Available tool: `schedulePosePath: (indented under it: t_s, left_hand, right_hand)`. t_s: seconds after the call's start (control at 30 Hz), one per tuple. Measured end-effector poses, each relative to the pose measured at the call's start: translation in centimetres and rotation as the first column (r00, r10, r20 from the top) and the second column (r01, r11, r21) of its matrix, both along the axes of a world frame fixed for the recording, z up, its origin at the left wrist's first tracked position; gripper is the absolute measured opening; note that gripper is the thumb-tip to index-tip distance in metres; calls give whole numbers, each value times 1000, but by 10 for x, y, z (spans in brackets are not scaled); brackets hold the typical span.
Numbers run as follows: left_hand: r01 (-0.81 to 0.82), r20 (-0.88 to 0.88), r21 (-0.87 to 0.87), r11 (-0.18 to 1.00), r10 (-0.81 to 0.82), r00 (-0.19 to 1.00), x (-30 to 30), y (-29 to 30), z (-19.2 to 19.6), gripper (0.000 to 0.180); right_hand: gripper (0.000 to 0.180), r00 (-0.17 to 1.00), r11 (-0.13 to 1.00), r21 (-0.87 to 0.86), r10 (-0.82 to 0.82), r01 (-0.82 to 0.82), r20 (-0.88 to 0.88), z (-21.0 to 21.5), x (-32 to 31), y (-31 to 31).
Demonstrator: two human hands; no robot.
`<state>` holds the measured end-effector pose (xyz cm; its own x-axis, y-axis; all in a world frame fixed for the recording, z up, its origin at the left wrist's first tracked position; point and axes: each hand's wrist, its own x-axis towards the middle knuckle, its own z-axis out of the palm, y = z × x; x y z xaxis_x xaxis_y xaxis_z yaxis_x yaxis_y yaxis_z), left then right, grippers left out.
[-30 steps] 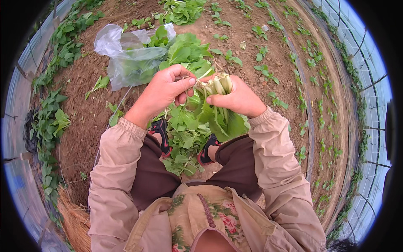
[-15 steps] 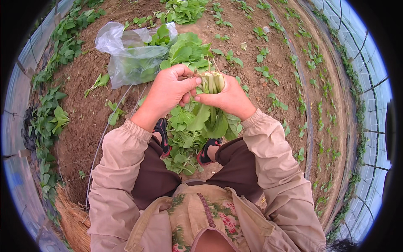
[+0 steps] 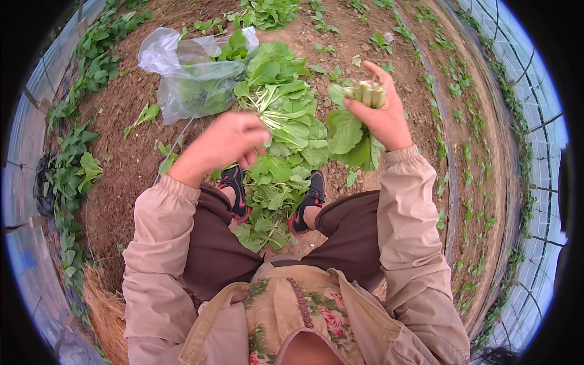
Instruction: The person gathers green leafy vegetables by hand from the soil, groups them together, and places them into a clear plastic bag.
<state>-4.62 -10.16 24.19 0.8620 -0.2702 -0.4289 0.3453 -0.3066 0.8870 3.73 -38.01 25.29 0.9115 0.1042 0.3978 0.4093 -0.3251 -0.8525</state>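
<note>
My right hand [image 3: 387, 115] is closed round a bunch of leafy greens [image 3: 345, 129], held above the soil on the right. Its pale cut stems point up and its broad leaves hang down. One finger of that hand sticks up apart from the bunch. My left hand [image 3: 234, 141] hovers left of a long pile of picked greens [image 3: 291, 121] and is smeared by motion; whether it holds anything cannot be made out. The pile runs from between my feet forward, with white stems showing near its middle.
A clear plastic bag [image 3: 198, 88] with greens inside lies left of the pile. Ahead sits another heap of greens [image 3: 267, 13]. Rows of seedlings [image 3: 438, 121] grow on the right. Dry straw [image 3: 103, 310] lies at lower left. Plastic sheeting walls [image 3: 541, 164] stand on both sides.
My hands have moved apart, from together at the bunch's stems. The right hand went right with the greens; the left let go and moved left and down, uncovering the pile.
</note>
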Motion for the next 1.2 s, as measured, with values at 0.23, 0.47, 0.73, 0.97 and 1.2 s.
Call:
schedulePosePath:
  t_s: [0.23,0.47,0.73,0.97,1.2]
  left_hand:
    - [584,-133,574,574,-638,758,-5,10,-51,55]
    - [310,49,553,773,-403,914,86,79,-205,36]
    - [-392,587,498,774,32,809,143,27,-338,33]
    - [-556,623,597,578,102,776,155,25,-364,29]
    - [-568,859,295,768,47,511,131,21,-290,26]
  right_hand:
    - [21,889,870,433,373,-235,-265,11,11,-23]
    - [37,799,969,170,243,-178,-550,16,12,-13]
    - [32,648,970,-165,-9,-180,-761,-2,15,-2]
    - [22,613,913,-351,-158,-207,-774,-45,29,9]
    - [23,677,745,-474,-41,-469,-735,-60,30,25]
